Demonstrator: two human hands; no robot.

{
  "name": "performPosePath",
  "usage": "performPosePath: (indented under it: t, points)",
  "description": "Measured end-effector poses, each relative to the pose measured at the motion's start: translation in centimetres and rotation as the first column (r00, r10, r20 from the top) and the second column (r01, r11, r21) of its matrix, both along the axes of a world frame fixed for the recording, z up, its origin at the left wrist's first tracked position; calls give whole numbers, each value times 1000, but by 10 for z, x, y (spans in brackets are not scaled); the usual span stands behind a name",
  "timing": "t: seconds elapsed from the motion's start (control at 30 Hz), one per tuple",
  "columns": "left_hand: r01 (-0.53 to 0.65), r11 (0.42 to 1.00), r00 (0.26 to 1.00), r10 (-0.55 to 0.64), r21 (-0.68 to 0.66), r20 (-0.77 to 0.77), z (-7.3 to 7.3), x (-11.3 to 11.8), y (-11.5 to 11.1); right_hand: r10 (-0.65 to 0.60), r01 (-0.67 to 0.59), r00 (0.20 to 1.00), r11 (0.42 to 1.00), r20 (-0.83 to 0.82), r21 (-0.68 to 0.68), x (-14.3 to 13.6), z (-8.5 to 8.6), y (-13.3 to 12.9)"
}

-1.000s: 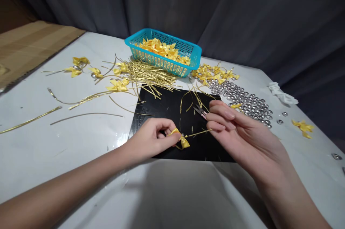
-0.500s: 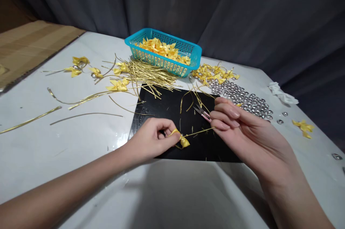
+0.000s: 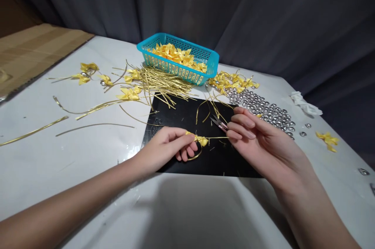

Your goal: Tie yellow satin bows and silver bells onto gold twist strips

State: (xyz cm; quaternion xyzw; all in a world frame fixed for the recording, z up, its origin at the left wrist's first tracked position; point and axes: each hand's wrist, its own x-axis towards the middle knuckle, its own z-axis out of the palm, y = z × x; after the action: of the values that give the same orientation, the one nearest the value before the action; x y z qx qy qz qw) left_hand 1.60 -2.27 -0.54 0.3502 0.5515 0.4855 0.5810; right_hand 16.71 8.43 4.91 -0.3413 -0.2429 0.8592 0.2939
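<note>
Between thumb and fingertips my left hand (image 3: pixel 170 144) pinches a yellow ribbon flower (image 3: pixel 202 141) above the black mat (image 3: pixel 213 163). A thin gold cord (image 3: pixel 218 137) runs from the flower to my right hand (image 3: pixel 258 136), whose curled fingers grip its far end. Another bit of cord loops below the flower. Small scissors (image 3: pixel 219 123) lie on the mat beside my right fingertips, the handles partly hidden by them.
A blue basket (image 3: pixel 179 64) of yellow ribbon pieces stands at the back. Before it lies a pile of gold cords (image 3: pixel 164 82). Silver beads (image 3: pixel 263 106) spread at the right, near a white crumpled piece (image 3: pixel 306 104). Cardboard (image 3: pixel 38 54) covers the far left.
My left hand has turned, its lower fingers now showing beneath the flower. The flower has risen slightly, and the cord to my right hand is now nearly level.
</note>
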Motion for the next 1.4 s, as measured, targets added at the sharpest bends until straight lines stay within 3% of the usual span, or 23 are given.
performPosePath:
  t: [0.23, 0.4, 0.5, 0.7, 0.9, 1.13, 1.4]
  points:
    - [36, 999, 999, -36, -11, -12, 0, 1, -1, -13, 10, 1000, 987, 22, 163, 4, 1, 0]
    - [26, 1000, 999, -26, 5, -24, -1, 1, -2, -27, -2, 997, 925, 69, 379, 4, -2, 0]
    - [-25, 998, 1000, 24, 51, 14, -2, 0, -2, -40, -23, 993, 852, 110, 523, 3, -7, -6]
    - [-81, 994, 991, 73, 73, 108, -2, -2, -2, -179, -89, 952, 616, 249, 783, 2, -21, -17]
    - [-110, 993, 988, 105, 38, 115, -3, -2, 1, -209, -72, 951, 566, 228, 821, 5, -19, -14]
    - [-82, 995, 994, 78, 50, 80, -4, -2, 1, -241, -168, 925, 436, 294, 884, 7, -13, -18]
    - [-79, 996, 991, 75, 38, 108, -4, -4, 1, -392, -113, 891, 294, 228, 949, 5, -11, -24]
